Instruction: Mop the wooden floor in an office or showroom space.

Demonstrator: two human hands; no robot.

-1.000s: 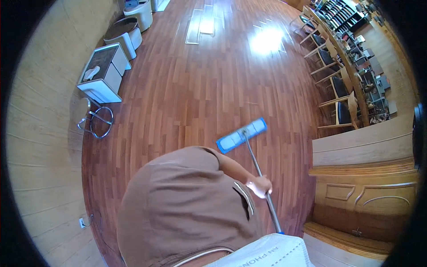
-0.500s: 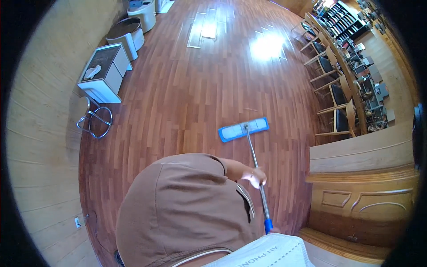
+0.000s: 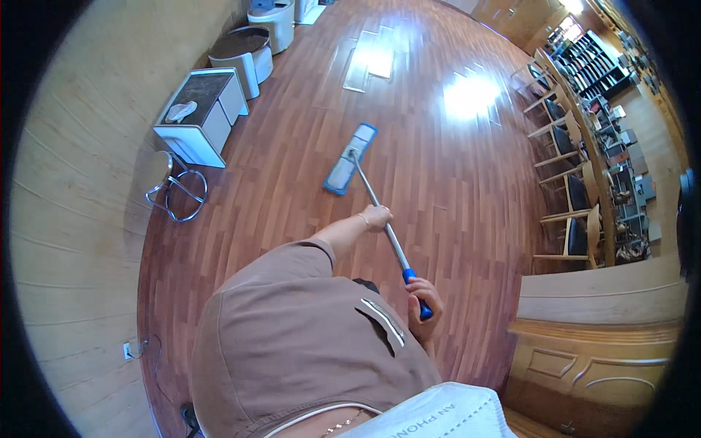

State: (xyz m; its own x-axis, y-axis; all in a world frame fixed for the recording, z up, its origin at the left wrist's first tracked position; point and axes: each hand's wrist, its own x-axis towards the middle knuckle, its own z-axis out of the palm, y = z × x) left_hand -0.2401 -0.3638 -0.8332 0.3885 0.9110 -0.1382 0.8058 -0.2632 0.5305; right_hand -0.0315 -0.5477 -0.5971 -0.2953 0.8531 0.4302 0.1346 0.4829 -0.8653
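Observation:
A flat mop with a long metal pole slants away from me, its blue grip at my end. Its head, white and grey with a blue fringe, lies on the wooden floor ahead, turned nearly lengthwise. My left hand, with a bracelet at the wrist, is wrapped round the middle of the pole. Lower and to the right, my right hand is closed on the blue handle, part of its forearm hidden behind my brown shirt.
A round stool and a white cabinet with a cloth on top stand along the left wall. Several chairs line a long cluttered counter on the right. A wooden panelled piece is nearer, lower right. A cable trails at lower left.
The mop head has gone forward and left and turned from crosswise to nearly lengthwise. My left arm reaches further out, and my right hand, mostly hidden before, now shows on the handle.

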